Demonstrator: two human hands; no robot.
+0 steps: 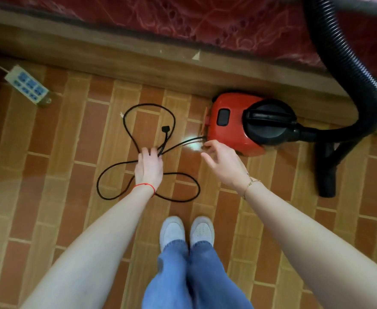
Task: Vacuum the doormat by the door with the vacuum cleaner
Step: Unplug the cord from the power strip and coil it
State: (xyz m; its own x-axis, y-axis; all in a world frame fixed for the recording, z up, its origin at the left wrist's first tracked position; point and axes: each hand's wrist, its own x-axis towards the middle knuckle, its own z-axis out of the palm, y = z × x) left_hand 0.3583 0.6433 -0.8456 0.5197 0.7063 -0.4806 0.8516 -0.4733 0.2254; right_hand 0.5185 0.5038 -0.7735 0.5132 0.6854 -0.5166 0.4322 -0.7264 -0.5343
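Observation:
A red and black canister vacuum cleaner (238, 123) stands on the tiled floor against a wooden bed frame. Its black ribbed hose (347, 63) arcs up to the right and back down to a black nozzle (326, 175) resting on the floor. The black power cord (125, 121) lies in loose loops on the tiles, its plug (165, 129) free. My left hand (148, 167) presses down on the bunched cord, fingers curled around several strands. My right hand (224, 162) hovers open just by the vacuum's rear, where the cord comes out, holding nothing. No doormat is in view.
A white power strip with blue sockets (28, 86) lies on the floor at the left. The bed frame (116, 56) with a dark red mattress (183, 16) runs across the top. My feet in light shoes (186, 231) stand below the cord.

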